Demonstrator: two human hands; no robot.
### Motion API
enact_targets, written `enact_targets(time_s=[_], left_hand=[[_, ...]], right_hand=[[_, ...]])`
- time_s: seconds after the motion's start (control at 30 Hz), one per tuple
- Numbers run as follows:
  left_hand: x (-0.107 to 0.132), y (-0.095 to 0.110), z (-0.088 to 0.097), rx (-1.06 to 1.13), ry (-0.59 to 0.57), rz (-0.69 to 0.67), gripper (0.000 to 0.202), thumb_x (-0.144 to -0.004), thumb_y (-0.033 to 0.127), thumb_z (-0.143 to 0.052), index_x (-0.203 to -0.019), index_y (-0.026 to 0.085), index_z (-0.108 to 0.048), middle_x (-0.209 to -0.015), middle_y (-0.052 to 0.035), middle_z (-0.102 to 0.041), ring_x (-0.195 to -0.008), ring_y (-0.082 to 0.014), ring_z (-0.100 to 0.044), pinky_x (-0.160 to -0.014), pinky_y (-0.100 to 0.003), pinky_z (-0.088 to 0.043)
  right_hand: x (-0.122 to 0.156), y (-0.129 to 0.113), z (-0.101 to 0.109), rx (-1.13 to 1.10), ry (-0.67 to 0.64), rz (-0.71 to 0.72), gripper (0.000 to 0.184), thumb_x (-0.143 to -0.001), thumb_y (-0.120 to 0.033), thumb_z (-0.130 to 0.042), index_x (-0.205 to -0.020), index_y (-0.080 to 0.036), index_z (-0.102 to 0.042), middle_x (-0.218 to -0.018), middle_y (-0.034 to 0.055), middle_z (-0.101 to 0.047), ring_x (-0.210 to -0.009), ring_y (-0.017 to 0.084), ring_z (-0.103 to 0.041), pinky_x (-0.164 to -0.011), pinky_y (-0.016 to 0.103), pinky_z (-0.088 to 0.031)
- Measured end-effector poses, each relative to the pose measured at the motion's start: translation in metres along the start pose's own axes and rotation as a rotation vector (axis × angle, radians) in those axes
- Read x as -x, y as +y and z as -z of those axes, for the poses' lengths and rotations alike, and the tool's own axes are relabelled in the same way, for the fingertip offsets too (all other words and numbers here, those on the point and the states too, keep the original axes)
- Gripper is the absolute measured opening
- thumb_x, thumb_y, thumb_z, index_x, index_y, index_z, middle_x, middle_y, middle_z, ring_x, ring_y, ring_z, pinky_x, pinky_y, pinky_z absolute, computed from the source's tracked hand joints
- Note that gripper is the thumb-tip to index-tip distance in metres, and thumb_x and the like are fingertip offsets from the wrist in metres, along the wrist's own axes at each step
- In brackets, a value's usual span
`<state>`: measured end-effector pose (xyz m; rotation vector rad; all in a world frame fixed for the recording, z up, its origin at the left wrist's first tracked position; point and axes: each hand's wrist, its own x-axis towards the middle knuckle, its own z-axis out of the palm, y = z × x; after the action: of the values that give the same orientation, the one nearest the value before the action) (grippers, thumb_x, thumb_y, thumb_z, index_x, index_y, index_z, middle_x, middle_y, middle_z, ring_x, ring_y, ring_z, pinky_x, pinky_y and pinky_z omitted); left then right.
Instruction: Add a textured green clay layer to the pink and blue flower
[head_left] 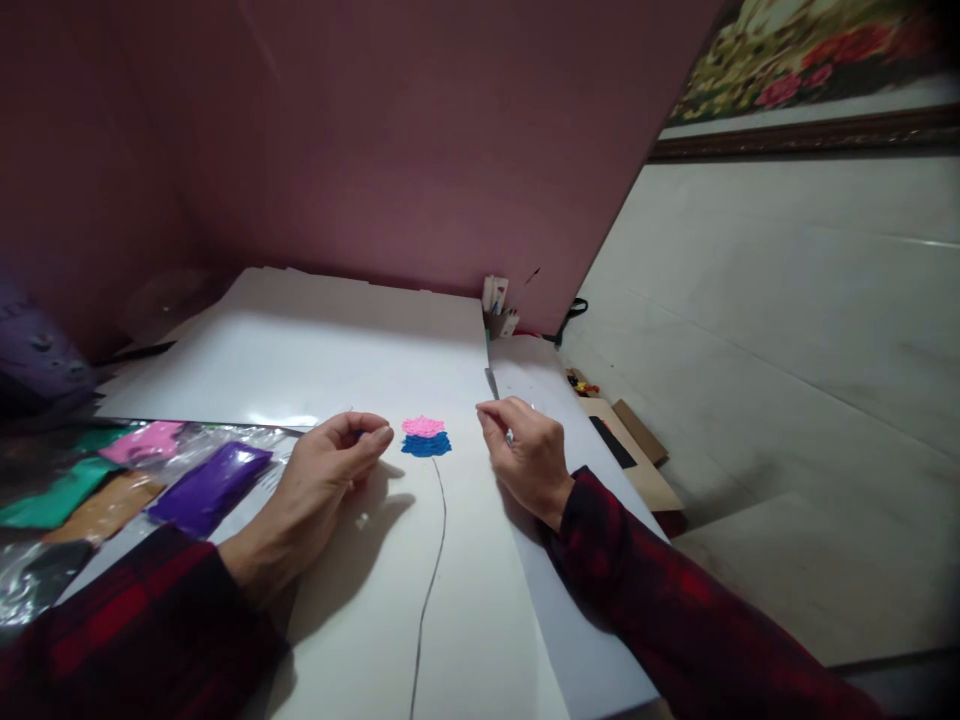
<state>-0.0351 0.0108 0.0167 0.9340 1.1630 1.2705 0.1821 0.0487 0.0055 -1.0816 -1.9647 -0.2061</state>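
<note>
On a white paper sheet [480, 600] lies a flower-like shape, with textured pink clay [424, 427] on top and textured blue clay [426, 444] below it. A thin dark drawn line [442, 520] curves down from the blue part. Left of the shape, my left hand [319, 490] has its thumb and fingertips pinched together; a tiny dark bit seems to show between them. My right hand [525, 445], to the right of the shape, is closed with thumb and forefinger together. From it sticks a slim grey blade-like tool [491, 383], mostly hidden by the fingers.
Clear packets of clay lie at left, among them a purple packet [214, 487] and an orange-brown packet [109, 505]. Large white sheets [322, 340] are stacked at the back. A pen holder [499, 305] stands by the pink wall. Cardboard [637, 435] sits at right.
</note>
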Motion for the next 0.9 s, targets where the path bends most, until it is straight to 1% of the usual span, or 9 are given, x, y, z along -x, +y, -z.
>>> enact_targets(time_s=[0.1, 0.17, 0.27, 0.37, 0.43, 0.53, 0.67, 0.77, 0.9], left_hand=[[0.001, -0.001, 0.0, -0.007, 0.024, 0.018, 0.022, -0.066, 0.023, -0.075, -0.076, 0.018, -0.056, -0.053, 0.007, -0.041, -0.046, -0.0051, -0.034, -0.041, -0.015, -0.025], [0.003, -0.001, 0.0, 0.017, 0.029, 0.042, 0.018, -0.067, 0.02, -0.072, -0.076, 0.019, -0.056, -0.051, 0.007, -0.039, -0.046, -0.0059, -0.034, -0.04, -0.016, -0.024], [0.004, -0.002, 0.001, 0.056, 0.008, 0.072, 0.015, -0.07, 0.024, -0.07, -0.08, 0.018, -0.06, -0.052, 0.0063, -0.039, -0.046, -0.0065, -0.034, -0.04, -0.016, -0.025], [0.004, -0.001, 0.002, 0.088, -0.011, 0.105, 0.021, -0.069, 0.027, -0.073, -0.085, 0.016, -0.064, -0.057, 0.0053, -0.042, -0.049, -0.0056, -0.036, -0.042, -0.014, -0.028], [0.003, -0.001, 0.002, 0.109, -0.009, 0.093, 0.023, -0.069, 0.027, -0.074, -0.086, 0.015, -0.065, -0.058, 0.0049, -0.043, -0.05, -0.0051, -0.037, -0.042, -0.014, -0.029], [0.003, -0.002, 0.003, 0.113, 0.005, 0.061, 0.021, -0.07, 0.025, -0.072, -0.086, 0.014, -0.064, -0.056, 0.0049, -0.045, -0.046, -0.0044, -0.037, -0.041, -0.014, -0.029], [0.004, 0.0, 0.001, 0.086, 0.067, 0.005, 0.018, -0.072, 0.026, -0.07, -0.082, 0.015, -0.061, -0.054, 0.0054, -0.047, -0.041, -0.0035, -0.035, -0.038, -0.013, -0.026], [0.004, 0.002, -0.001, 0.061, 0.1, -0.011, 0.019, -0.072, 0.028, -0.072, -0.079, 0.014, -0.062, -0.055, 0.0051, -0.048, -0.041, -0.0029, -0.035, -0.037, -0.013, -0.025], [0.003, 0.002, -0.002, 0.065, 0.098, -0.045, 0.018, -0.072, 0.027, -0.071, -0.081, 0.011, -0.067, -0.057, 0.0043, -0.049, -0.045, -0.0022, -0.039, -0.042, -0.012, -0.032]], right_hand=[[-0.004, 0.015, 0.0, 0.026, 0.1, -0.076, 0.015, -0.088, -0.021, -0.053, -0.087, -0.018, -0.067, -0.079, 0.0043, -0.068, -0.067, 0.015, -0.06, -0.066, 0.027, -0.044], [-0.006, 0.024, 0.0, 0.011, 0.175, -0.139, 0.015, -0.088, -0.023, -0.053, -0.087, -0.018, -0.067, -0.079, 0.0043, -0.069, -0.066, 0.015, -0.06, -0.065, 0.027, -0.044], [-0.01, 0.035, 0.0, -0.043, 0.288, -0.264, 0.016, -0.089, -0.027, -0.053, -0.089, -0.018, -0.067, -0.075, 0.0039, -0.069, -0.064, 0.016, -0.061, -0.062, 0.027, -0.045], [-0.012, 0.045, 0.0, -0.099, 0.361, -0.368, 0.018, -0.089, -0.03, -0.053, -0.089, -0.017, -0.066, -0.072, 0.0031, -0.068, -0.063, 0.016, -0.062, -0.061, 0.027, -0.046], [-0.012, 0.05, -0.001, -0.109, 0.373, -0.398, 0.019, -0.089, -0.031, -0.053, -0.088, -0.017, -0.065, -0.07, 0.0027, -0.068, -0.062, 0.016, -0.062, -0.06, 0.027, -0.045], [-0.011, 0.053, -0.002, -0.1, 0.368, -0.4, 0.019, -0.088, -0.031, -0.053, -0.087, -0.017, -0.065, -0.07, 0.0027, -0.068, -0.062, 0.016, -0.063, -0.059, 0.027, -0.045], [-0.01, 0.048, -0.004, -0.126, 0.367, -0.378, 0.019, -0.088, -0.031, -0.054, -0.086, -0.016, -0.066, -0.069, 0.003, -0.068, -0.063, 0.016, -0.065, -0.057, 0.026, -0.044], [-0.01, 0.045, -0.004, -0.142, 0.363, -0.388, 0.019, -0.088, -0.032, -0.054, -0.085, -0.016, -0.066, -0.069, 0.0029, -0.068, -0.061, 0.016, -0.065, -0.054, 0.025, -0.043], [-0.01, 0.045, -0.004, -0.114, 0.35, -0.402, 0.019, -0.087, -0.032, -0.055, -0.085, -0.016, -0.066, -0.07, 0.0033, -0.068, -0.06, 0.015, -0.063, -0.055, 0.025, -0.043]])
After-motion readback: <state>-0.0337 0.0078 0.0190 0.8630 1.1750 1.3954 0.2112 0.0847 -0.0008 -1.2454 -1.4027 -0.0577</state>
